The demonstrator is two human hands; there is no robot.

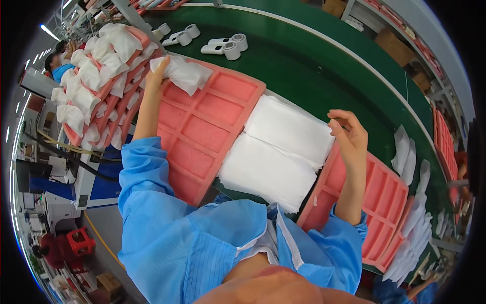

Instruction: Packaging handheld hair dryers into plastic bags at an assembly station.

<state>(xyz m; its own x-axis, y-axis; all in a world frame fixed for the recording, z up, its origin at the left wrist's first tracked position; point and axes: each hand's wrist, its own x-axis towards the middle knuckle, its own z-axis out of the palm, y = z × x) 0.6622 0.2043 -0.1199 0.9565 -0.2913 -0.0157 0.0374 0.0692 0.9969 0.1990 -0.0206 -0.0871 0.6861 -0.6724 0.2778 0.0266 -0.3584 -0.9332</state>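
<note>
At the far left corner of a pink compartment tray (205,133), my left hand (158,73) is closed on a white-wrapped item (186,76). What the thin wrapping covers is hidden. The tray's other compartments show bare pink bottoms. In front of me lie two stacks of thin white sheets, a farther stack (286,124) and a nearer stack (266,169). My right hand (350,134) is raised by the right edge of the farther stack, its fingers bent and apart with nothing visible in them. Beneath that arm is another pink tray (377,202).
Pink trays filled with white-wrapped pieces (96,76) are piled at the left. White handheld devices (228,46) lie on the green conveyor belt (314,66). More wrapped pieces (417,218) lie at the right, near another person's arm (422,288). Shelving (405,50) stands behind.
</note>
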